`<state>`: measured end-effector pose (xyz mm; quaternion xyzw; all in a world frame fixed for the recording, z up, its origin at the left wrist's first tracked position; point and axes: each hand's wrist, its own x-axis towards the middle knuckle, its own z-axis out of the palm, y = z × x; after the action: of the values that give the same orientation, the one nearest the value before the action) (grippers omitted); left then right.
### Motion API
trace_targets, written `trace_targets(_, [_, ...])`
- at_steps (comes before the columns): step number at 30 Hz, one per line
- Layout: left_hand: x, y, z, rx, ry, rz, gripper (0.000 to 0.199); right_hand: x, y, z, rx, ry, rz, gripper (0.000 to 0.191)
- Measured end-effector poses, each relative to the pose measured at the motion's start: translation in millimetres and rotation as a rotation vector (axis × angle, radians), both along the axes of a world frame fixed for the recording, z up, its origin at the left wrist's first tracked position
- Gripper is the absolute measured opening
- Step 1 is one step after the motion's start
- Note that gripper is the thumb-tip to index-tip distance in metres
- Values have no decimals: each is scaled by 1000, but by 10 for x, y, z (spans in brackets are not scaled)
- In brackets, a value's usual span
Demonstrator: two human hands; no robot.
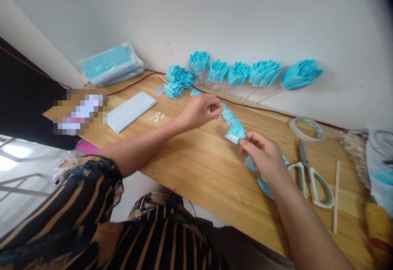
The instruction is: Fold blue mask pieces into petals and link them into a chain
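Note:
My right hand [260,149] pinches a small folded blue piece [236,134] with a white strip on its face. A row of similar folded blue pieces [229,114] lies on the table just behind it. Up and to the left, my left hand [204,109] is raised over the table with its fingers curled together; whether something small is between the fingertips is hidden. Several small white paper bits [156,116] lie left of my left hand. More blue pieces [251,163] are partly covered by my right hand and forearm.
Blue flowers [238,73] on sticks lean along the wall. A flat blue stack [132,111] and a bagged blue pack [109,65] are on the left. Tape roll [307,130], scissors [310,175] and a wooden stick [336,196] lie right. A cable [258,108] runs behind.

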<state>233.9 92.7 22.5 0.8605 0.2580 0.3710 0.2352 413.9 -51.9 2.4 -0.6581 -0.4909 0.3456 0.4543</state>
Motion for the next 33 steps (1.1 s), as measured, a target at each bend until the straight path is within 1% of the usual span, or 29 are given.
trace_targets(3, [-313, 163, 310, 205, 301, 162, 17, 17, 12, -22, 27, 27, -33, 16])
trace_targets(5, [-585, 240, 442, 264, 546, 223, 17, 28, 19, -40, 37, 51, -45, 16])
trace_targets(6, [-726, 269, 471, 269, 665, 245, 17, 31, 21, -47, 42, 61, -49, 16])
trace_targets(8, [-994, 316, 462, 248, 876, 273, 18, 30, 23, -58, 54, 75, -53, 15])
trace_targets(10, [-1211, 353, 398, 198, 1023, 287, 19, 24, 22, -65, 64, 89, -52, 16])
trace_targets(12, [-1354, 381, 330, 149, 1092, 285, 21, 20, 21, -73, 61, 94, -47, 17])
trace_targets(15, [-1435, 403, 286, 124, 1112, 271, 24, 28, 25, -92, 42, 100, -49, 19])
trace_targets(18, [-1418, 392, 324, 144, 1103, 206, 25, 50, 35, -110, 39, 140, -74, 22])
trace_targets(21, [-1332, 328, 400, 151, 1049, 124, 32, 66, 36, -112, 52, 170, -96, 23])
trace_targets(23, [-1219, 244, 445, 135, 941, 87, 32, 63, 28, -98, 58, 179, -100, 22])
trace_targets(24, [-1140, 191, 458, 104, 854, 65, 31, 57, 22, -88, 60, 188, -95, 22])
trace_targets(26, [-939, 72, 454, -25, 629, -15, 30, 39, 10, -65, 70, 221, -71, 22])
trace_targets(28, [-691, -46, 404, -224, 411, -149, 31, 21, 2, -44, 86, 264, -41, 20])
trace_targets(29, [-557, -98, 364, -320, 337, -223, 32, 13, 1, -35, 96, 283, -32, 19])
trace_targets(31, [-296, -182, 271, -469, 255, -314, 34, 2, 3, -19, 112, 312, -30, 16])
trace_targets(33, [-75, -243, 185, -594, 236, -347, 38, -5, 7, -5, 123, 336, -44, 13])
